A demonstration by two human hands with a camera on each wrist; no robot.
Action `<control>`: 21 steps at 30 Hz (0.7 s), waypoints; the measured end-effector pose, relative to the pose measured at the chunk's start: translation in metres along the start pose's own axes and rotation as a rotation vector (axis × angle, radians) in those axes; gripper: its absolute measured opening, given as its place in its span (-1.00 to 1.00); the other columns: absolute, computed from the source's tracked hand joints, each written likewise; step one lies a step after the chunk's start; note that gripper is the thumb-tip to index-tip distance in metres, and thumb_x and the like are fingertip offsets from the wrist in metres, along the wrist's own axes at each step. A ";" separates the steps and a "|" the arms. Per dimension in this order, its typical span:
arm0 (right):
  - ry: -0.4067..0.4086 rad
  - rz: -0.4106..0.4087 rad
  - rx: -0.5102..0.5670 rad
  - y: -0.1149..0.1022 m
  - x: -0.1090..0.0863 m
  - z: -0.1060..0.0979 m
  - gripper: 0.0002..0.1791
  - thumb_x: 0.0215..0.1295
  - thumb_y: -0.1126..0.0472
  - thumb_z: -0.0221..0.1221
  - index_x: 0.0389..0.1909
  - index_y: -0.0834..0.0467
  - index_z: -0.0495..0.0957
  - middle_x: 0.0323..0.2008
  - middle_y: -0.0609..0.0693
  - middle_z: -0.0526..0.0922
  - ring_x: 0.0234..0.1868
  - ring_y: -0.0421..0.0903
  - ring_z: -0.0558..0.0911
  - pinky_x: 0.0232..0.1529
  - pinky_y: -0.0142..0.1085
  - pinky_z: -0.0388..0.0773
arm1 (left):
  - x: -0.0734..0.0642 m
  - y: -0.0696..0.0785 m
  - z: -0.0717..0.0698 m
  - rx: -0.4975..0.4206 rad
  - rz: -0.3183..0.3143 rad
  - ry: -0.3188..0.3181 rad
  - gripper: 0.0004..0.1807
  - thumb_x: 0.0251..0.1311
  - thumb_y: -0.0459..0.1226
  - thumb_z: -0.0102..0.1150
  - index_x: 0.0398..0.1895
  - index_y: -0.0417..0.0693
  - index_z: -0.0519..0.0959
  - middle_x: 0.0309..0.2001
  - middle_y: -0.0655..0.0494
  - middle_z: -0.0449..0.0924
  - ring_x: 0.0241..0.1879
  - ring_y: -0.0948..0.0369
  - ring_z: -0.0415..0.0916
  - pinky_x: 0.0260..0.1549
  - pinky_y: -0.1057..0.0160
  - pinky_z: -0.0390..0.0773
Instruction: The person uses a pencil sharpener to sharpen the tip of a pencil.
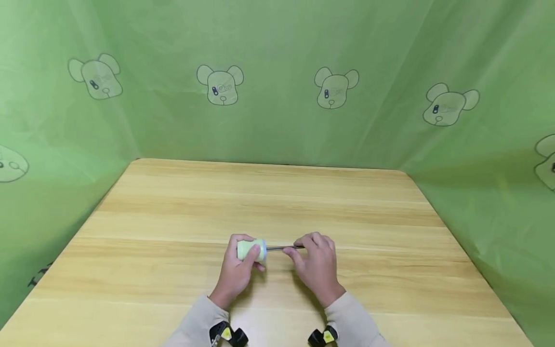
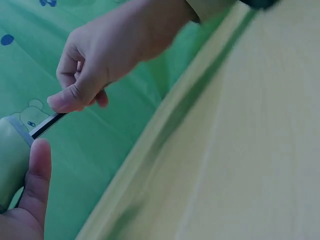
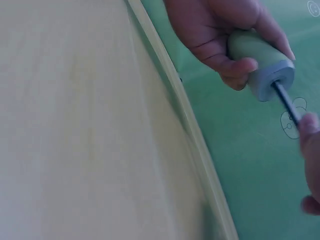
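My left hand (image 1: 234,275) holds a short light-green cylinder (image 1: 244,248) with a pale blue end, its thumb lying along the side. A thin dark rod (image 1: 275,248) sticks out of a hole in the middle of that blue end, as the right wrist view shows. Between the thumb and fingers of my right hand (image 1: 320,267), the rod's other part is pinched. In the left wrist view the rod (image 2: 46,125) has a shiny edge, and the right fingers hide its far end. Both hands are close together over the front middle of the table.
The wooden table (image 1: 277,202) has a light grain and rounded far corners. Green cloth (image 1: 277,130) with bear-head drawings hangs around its back and sides. Black wrist cameras (image 1: 231,334) are strapped over the pale sleeves (image 1: 353,320).
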State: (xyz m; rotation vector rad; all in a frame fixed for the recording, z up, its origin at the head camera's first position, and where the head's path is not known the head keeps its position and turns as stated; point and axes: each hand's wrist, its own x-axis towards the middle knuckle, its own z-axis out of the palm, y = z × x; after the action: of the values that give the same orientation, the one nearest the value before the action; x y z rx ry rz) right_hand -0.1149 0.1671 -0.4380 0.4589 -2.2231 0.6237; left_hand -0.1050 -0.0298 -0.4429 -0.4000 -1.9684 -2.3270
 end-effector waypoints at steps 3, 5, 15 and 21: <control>0.105 -0.115 0.007 -0.002 0.001 0.003 -0.41 0.22 -0.30 0.12 -0.50 0.19 0.60 -0.48 0.00 0.55 -0.42 -0.01 0.57 -0.24 -0.06 0.49 | 0.000 0.002 0.000 -0.091 -0.054 0.035 -0.65 0.40 -0.36 0.01 0.05 -0.42 0.18 -0.23 -0.23 0.38 -0.45 0.06 0.51 -0.44 0.17 0.72; 0.154 -0.158 0.008 -0.004 0.002 0.004 -0.36 0.24 -0.36 0.03 -0.52 0.17 0.60 -0.49 0.00 0.54 -0.44 -0.04 0.56 -0.30 -0.11 0.45 | 0.001 0.003 0.000 -0.130 -0.083 0.051 -0.62 0.41 -0.34 0.01 0.08 -0.43 0.16 -0.22 -0.23 0.36 -0.46 0.06 0.51 -0.45 0.21 0.72; 0.267 -0.226 0.010 -0.007 0.002 0.003 -0.43 0.20 -0.27 0.19 -0.66 0.15 0.62 -0.62 -0.09 0.39 -0.61 -0.16 0.37 -0.47 -0.20 0.22 | -0.002 0.000 0.002 -0.180 -0.156 0.014 -0.61 0.44 -0.28 -0.01 0.09 -0.37 0.12 -0.22 -0.20 0.34 -0.49 0.14 0.52 -0.44 0.27 0.71; 0.155 -0.143 -0.064 -0.009 0.001 -0.001 -0.54 -0.03 -0.23 0.32 -0.66 0.11 0.63 -0.68 -0.11 0.39 -0.69 -0.23 0.28 -0.63 -0.37 0.13 | -0.001 -0.001 0.000 -0.150 -0.141 -0.016 -0.58 0.43 -0.29 0.00 0.10 -0.39 0.10 -0.18 -0.26 0.35 -0.43 0.09 0.53 -0.39 0.23 0.72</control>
State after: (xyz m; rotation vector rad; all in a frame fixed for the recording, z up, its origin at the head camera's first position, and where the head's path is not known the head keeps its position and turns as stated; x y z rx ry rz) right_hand -0.1105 0.1604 -0.4346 0.5143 -2.0376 0.4940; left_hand -0.1044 -0.0296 -0.4441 -0.2990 -1.8933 -2.5753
